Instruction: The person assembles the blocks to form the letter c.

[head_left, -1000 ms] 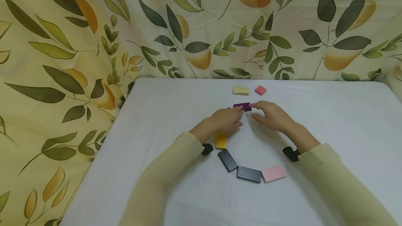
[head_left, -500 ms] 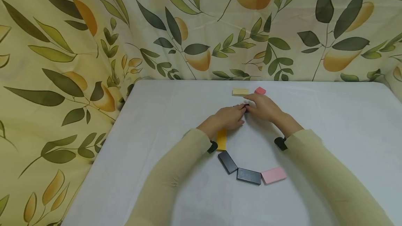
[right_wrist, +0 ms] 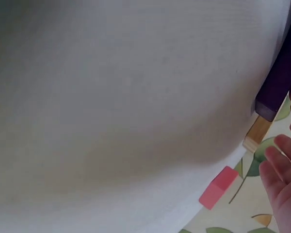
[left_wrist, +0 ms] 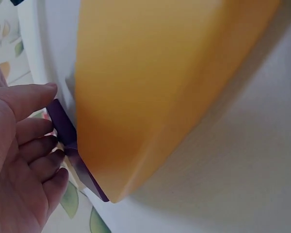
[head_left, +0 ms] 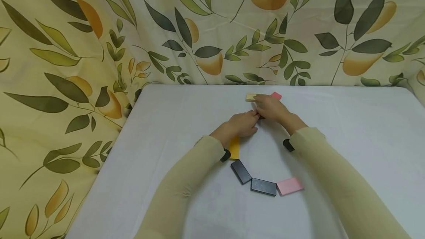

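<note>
At two purple blocks on the white bench, just beyond the yellow block, with the left hand loosely bent against them, hard to tell whether gripping, and the right hand loosely spread, empty, close by.

We're seeing two long, plain, pale khaki sleeves: the left sleeve is showing soft creases along the forearm, while the right sleeve is ending in a slightly wavy cuff. And we're spotting black now: a small left wrist camera is peeking out beside its cuff, and a rounded right wrist camera is matching it!
</note>
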`<move>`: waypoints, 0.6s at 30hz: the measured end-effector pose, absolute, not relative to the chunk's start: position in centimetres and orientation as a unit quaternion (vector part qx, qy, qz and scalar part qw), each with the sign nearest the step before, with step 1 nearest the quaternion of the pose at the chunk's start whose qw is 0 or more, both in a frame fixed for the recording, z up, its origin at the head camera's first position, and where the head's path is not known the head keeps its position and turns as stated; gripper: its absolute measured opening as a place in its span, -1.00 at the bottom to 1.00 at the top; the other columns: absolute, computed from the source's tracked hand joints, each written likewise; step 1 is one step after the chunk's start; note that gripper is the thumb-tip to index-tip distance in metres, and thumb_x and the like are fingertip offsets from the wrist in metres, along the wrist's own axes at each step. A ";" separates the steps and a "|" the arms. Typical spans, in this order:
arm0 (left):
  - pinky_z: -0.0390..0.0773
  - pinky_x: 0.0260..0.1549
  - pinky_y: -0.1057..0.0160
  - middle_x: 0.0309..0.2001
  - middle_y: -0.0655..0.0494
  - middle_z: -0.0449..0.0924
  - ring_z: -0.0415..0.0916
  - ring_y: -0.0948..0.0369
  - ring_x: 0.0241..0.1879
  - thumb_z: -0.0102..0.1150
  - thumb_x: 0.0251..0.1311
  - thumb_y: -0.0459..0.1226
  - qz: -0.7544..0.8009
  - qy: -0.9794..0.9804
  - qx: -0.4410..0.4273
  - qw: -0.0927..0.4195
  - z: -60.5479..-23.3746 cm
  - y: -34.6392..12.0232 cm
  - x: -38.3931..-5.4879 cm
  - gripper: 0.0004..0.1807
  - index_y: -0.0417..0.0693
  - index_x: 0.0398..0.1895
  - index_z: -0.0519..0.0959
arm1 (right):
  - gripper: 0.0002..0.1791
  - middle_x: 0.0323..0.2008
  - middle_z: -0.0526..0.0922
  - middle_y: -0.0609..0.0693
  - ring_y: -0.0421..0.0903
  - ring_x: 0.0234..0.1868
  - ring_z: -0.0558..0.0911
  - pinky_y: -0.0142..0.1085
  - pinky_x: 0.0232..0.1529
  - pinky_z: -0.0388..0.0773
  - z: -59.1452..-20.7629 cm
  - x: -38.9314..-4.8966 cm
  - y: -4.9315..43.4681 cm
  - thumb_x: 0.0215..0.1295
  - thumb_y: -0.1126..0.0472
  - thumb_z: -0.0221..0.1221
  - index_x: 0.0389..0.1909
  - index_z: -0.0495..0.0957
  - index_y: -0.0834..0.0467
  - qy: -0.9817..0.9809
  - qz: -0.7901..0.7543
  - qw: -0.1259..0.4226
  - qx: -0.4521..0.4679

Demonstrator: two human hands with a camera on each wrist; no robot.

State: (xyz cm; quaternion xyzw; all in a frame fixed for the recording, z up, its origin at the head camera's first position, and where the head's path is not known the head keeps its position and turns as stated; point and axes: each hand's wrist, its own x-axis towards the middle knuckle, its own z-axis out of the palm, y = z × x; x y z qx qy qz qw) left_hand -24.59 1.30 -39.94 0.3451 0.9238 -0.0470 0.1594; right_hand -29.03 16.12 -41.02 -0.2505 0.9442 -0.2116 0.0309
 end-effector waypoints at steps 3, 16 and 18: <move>0.22 0.16 0.30 0.41 0.08 -0.03 0.03 0.23 0.33 -0.14 0.35 -0.06 -0.051 0.924 0.348 0.152 -40.1 1.2 -24.7 -0.35 -0.11 0.42 0.02 | -0.48 0.18 0.30 0.40 0.26 0.23 0.26 0.02 0.22 0.12 -41.1 -29.5 15.8 0.14 0.39 -0.06 0.17 0.30 0.47 0.946 -0.212 0.043 -0.243; 0.12 0.21 0.34 0.42 0.09 -0.06 -0.02 0.26 0.34 -0.17 0.36 -0.04 -0.075 0.922 0.348 0.154 -40.5 1.6 -24.8 -0.36 -0.10 0.41 0.04 | -0.74 -0.27 0.56 0.21 0.06 -0.33 0.44 -0.06 -0.22 0.42 -41.1 -30.1 15.7 0.14 0.46 0.02 -0.16 0.55 0.36 0.958 -0.167 0.040 -0.230; 0.12 0.21 0.33 0.42 0.09 -0.05 -0.01 0.25 0.34 -0.17 0.36 -0.04 -0.074 0.923 0.343 0.157 -40.4 1.6 -24.8 -0.38 -0.10 0.41 0.06 | -0.77 -0.28 0.56 0.20 0.06 -0.31 0.46 -0.06 -0.23 0.44 -41.0 -30.0 15.7 0.16 0.45 0.04 -0.19 0.58 0.34 0.961 -0.154 0.039 -0.224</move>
